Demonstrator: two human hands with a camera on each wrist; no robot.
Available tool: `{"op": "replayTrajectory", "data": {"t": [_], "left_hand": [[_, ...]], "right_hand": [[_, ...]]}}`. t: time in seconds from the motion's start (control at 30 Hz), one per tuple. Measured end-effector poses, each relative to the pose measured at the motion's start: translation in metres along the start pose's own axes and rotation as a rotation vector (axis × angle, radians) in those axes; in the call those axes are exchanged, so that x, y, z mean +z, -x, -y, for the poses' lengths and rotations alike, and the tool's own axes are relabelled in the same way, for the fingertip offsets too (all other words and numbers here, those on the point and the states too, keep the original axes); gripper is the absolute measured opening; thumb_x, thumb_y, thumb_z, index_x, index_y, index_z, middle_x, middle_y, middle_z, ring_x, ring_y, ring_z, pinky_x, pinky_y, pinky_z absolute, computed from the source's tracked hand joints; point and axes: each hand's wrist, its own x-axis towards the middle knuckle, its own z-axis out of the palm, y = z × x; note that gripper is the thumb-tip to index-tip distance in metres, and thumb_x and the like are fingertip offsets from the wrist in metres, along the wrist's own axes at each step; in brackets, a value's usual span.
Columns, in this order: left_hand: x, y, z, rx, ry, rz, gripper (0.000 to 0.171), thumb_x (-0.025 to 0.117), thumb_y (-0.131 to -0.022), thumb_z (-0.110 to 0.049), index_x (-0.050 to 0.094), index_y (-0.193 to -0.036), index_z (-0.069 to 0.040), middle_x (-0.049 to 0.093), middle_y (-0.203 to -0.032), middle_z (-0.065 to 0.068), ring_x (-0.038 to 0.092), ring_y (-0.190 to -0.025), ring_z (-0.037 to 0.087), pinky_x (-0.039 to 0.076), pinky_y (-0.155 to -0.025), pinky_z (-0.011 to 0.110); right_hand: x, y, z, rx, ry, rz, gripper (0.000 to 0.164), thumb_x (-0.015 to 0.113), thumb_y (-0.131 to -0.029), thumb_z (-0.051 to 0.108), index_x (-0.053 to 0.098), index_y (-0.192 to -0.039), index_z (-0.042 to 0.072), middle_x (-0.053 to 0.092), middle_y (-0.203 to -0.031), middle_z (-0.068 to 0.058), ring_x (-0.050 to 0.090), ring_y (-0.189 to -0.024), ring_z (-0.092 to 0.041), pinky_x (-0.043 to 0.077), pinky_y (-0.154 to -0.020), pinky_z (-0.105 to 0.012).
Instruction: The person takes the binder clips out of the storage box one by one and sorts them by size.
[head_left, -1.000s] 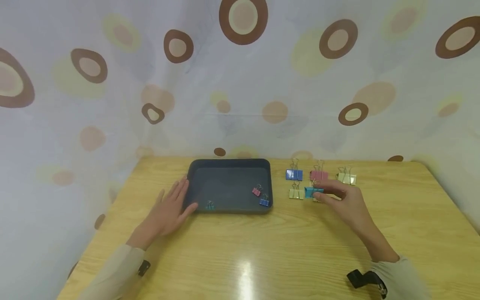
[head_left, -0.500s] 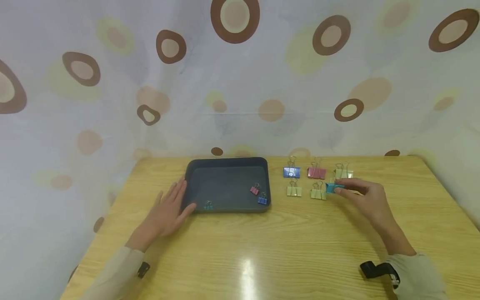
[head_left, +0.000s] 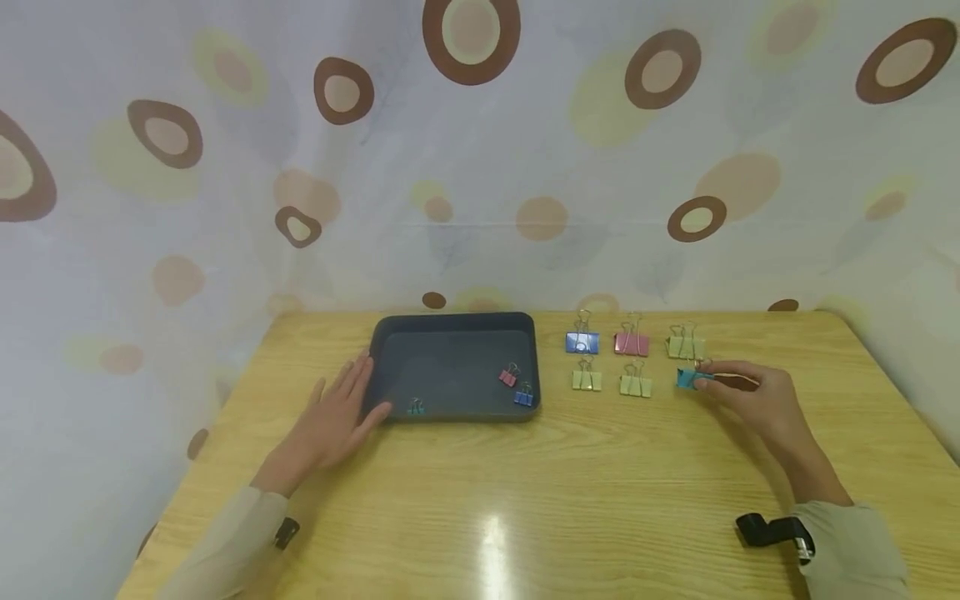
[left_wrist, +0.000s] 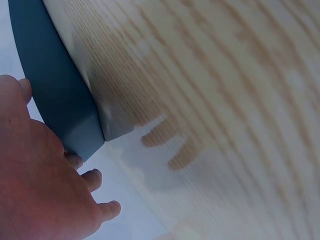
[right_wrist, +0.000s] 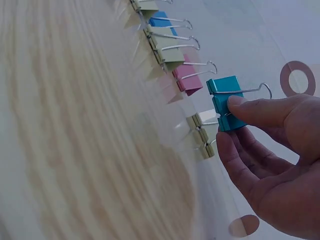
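Observation:
Between thumb and fingers, my right hand [head_left: 757,400] pinches a teal binder clip [right_wrist: 226,100], its wire handle pointing away from the table. It is at the right end of the front row, just before a pale yellow clip [head_left: 686,347] in the back row. My left hand [head_left: 330,425] rests with straight fingers against the left side of a dark grey tray [head_left: 450,323], the thumb at its front corner. Inside the tray lie a small pink clip [head_left: 509,375], a small blue clip [head_left: 524,396] and a small teal clip [head_left: 416,407].
Left of the held clip, two pale yellow clips stand in front, one [head_left: 587,380] and another [head_left: 635,385]. Behind them are a large blue clip [head_left: 582,342] and a pink clip [head_left: 632,343]. A patterned cloth [head_left: 480,167] hangs behind the wooden table [head_left: 420,500].
My right hand has carried the teal binder clip to the right, past the front yellow clips to the row's right end. My left hand stays at the tray.

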Motion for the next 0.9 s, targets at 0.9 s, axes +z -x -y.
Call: {"op": "replayTrajectory", "data": {"t": [0.9], "left_hand": [[0.0036, 0.0003, 0.0036, 0.007, 0.012, -0.007, 0.082, 0.037, -0.108, -0.055, 0.014, -0.163, 0.002, 0.008, -0.171, 0.016, 0.016, -0.155, 0.040, 0.014, -0.119, 0.069]], "right_hand": [[0.0025, 0.0000, -0.0068, 0.033, 0.221, 0.026, 0.037, 0.075, -0.096, 0.026, 0.074, -0.118, -0.004, 0.074, -0.110, -0.019, 0.058, -0.085, 0.012, 0.047, -0.073, -0.011]]}}
